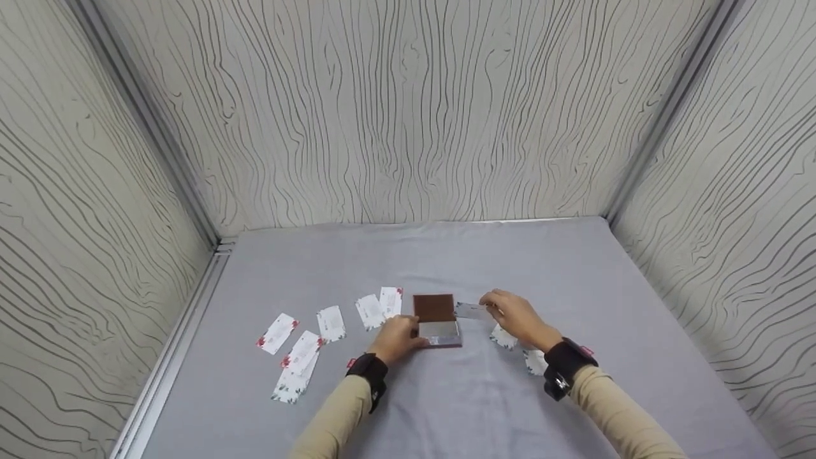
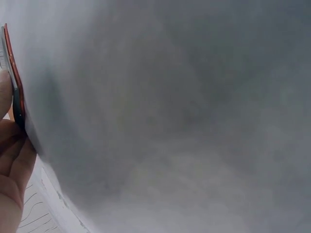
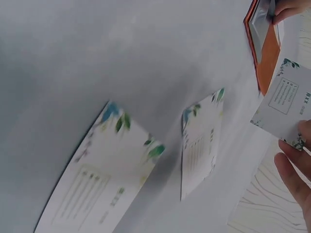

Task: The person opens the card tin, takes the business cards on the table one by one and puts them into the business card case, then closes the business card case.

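Observation:
A brown card case (image 1: 435, 308) lies unfolded on the cloth, its metal tray half (image 1: 440, 329) towards the person. My left hand (image 1: 396, 338) grips the case by its left side; the left wrist view catches only the edge of the case (image 2: 15, 73) between thumb and fingers. My right hand (image 1: 519, 317) pinches a white business card (image 1: 470, 310) by one end, just right of the case. Green leaf prints and small text show on that card (image 3: 286, 99) in the right wrist view. What lies inside the tray is hard to make out.
Two leaf-printed cards, one nearer (image 3: 104, 179) and one farther (image 3: 200, 145), lie below the right hand. Several cards spread over the left side, including a red-flowered card (image 1: 278, 333) and a leaf-printed card (image 1: 331, 324). Patterned panels (image 1: 408, 115) enclose the grey cloth-covered table (image 1: 510, 255).

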